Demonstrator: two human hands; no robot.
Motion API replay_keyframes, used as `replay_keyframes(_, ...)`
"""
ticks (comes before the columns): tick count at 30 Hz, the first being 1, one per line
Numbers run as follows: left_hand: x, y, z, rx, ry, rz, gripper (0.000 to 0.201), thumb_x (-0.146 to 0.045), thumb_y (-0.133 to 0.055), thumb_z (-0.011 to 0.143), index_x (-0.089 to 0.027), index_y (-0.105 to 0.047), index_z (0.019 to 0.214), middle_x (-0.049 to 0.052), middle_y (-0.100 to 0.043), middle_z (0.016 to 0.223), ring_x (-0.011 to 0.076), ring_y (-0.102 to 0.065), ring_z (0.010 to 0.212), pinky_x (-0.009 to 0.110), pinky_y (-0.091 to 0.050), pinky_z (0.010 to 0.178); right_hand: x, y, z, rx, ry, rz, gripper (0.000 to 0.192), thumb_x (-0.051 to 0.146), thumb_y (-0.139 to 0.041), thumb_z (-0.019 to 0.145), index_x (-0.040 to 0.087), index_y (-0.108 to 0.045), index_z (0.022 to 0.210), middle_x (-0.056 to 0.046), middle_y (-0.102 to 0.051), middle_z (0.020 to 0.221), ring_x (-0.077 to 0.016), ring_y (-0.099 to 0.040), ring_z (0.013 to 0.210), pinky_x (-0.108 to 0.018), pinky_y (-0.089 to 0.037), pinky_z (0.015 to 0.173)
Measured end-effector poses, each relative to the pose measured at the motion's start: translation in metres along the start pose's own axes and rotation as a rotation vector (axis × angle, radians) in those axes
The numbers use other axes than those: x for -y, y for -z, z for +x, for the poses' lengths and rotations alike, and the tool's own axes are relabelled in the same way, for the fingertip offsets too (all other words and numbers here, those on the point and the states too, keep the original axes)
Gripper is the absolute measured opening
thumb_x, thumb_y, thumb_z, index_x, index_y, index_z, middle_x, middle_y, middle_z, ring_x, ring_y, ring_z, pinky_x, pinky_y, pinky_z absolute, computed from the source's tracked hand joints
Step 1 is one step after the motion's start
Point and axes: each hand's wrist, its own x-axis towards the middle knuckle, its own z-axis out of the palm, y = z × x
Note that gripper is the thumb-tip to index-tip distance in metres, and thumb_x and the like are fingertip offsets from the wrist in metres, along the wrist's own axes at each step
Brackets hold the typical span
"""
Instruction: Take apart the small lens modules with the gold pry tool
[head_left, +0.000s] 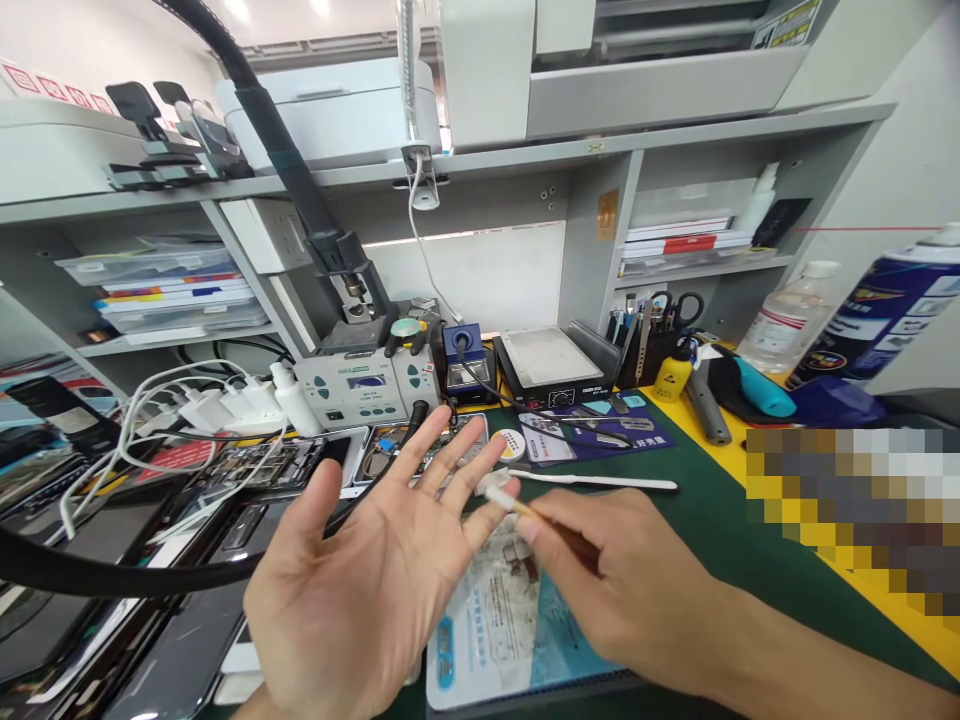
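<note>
My left hand is held up with its palm toward me and the fingers spread; nothing lies in it. Pinched in my right hand is a small brush with a brownish handle and a pale tip. That tip meets the little finger of my left hand near its end. Below the hands lies a worn blue and white mat, with a small metallic part with brown ends on it. Behind the brush a slim white stick-like tool with a dark end rests on the green work surface.
A hot-air station and a flat heating plate stand at the back. Opened phones and boards crowd the left, crossed by a thick black hose. A yellow bottle and a spray can are on the right.
</note>
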Motion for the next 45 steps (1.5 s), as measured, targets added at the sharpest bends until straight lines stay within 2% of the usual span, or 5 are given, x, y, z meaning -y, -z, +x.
replay_keyframes(4,-0.001,0.0,0.001,0.008,-0.004,-0.008,0.083,-0.058,-0.049,0.092,-0.011,-0.03,0.158,0.025,-0.043,0.157,0.0414,-0.041,0.145,0.06,-0.036,0.119,-0.004,0.004,0.003,-0.124,-0.041,0.013,0.033,0.032,-0.044,0.104,0.02,-0.046,0.073,0.007,-0.035,0.056,-0.0103,-0.029,0.051,-0.03,-0.023,0.055)
replay_keyframes(11,0.0,0.0,0.0,0.0,-0.007,0.021,0.083,-0.061,-0.049,0.092,-0.009,-0.034,0.156,0.025,-0.044,0.156,0.0414,-0.04,0.145,0.059,-0.037,0.119,0.007,0.0,-0.002,0.15,0.086,0.132,0.038,0.028,-0.048,0.1,0.02,-0.033,0.067,0.007,-0.033,0.057,-0.0089,-0.029,0.051,-0.027,-0.024,0.053)
replay_keyframes(19,0.0,0.001,0.002,0.009,-0.004,0.02,0.084,-0.06,-0.049,0.091,-0.01,-0.033,0.156,0.025,-0.044,0.156,0.0409,-0.041,0.145,0.058,-0.037,0.119,-0.006,-0.001,0.004,-0.129,-0.029,0.033,0.034,0.032,-0.046,0.102,0.02,-0.045,0.07,0.007,-0.036,0.055,-0.0099,-0.03,0.049,-0.03,-0.022,0.052)
replay_keyframes(27,0.0,0.001,0.002,-0.01,-0.022,0.034,0.084,-0.058,-0.052,0.091,-0.009,-0.032,0.156,0.025,-0.046,0.155,0.0385,-0.041,0.145,0.055,-0.039,0.119,0.009,-0.001,-0.001,0.18,0.03,0.192,0.042,0.033,-0.044,0.104,0.019,-0.033,0.066,0.006,-0.035,0.058,-0.0094,-0.031,0.052,-0.028,-0.024,0.054)
replay_keyframes(45,0.003,-0.001,0.001,-0.056,-0.027,0.021,0.082,-0.057,-0.056,0.091,-0.009,-0.037,0.154,0.024,-0.047,0.154,0.036,-0.043,0.145,0.051,-0.039,0.119,0.008,-0.013,-0.001,0.07,0.03,0.083,0.041,0.026,-0.047,0.1,0.019,-0.03,0.064,0.006,-0.033,0.054,-0.0098,-0.028,0.05,-0.031,-0.019,0.054)
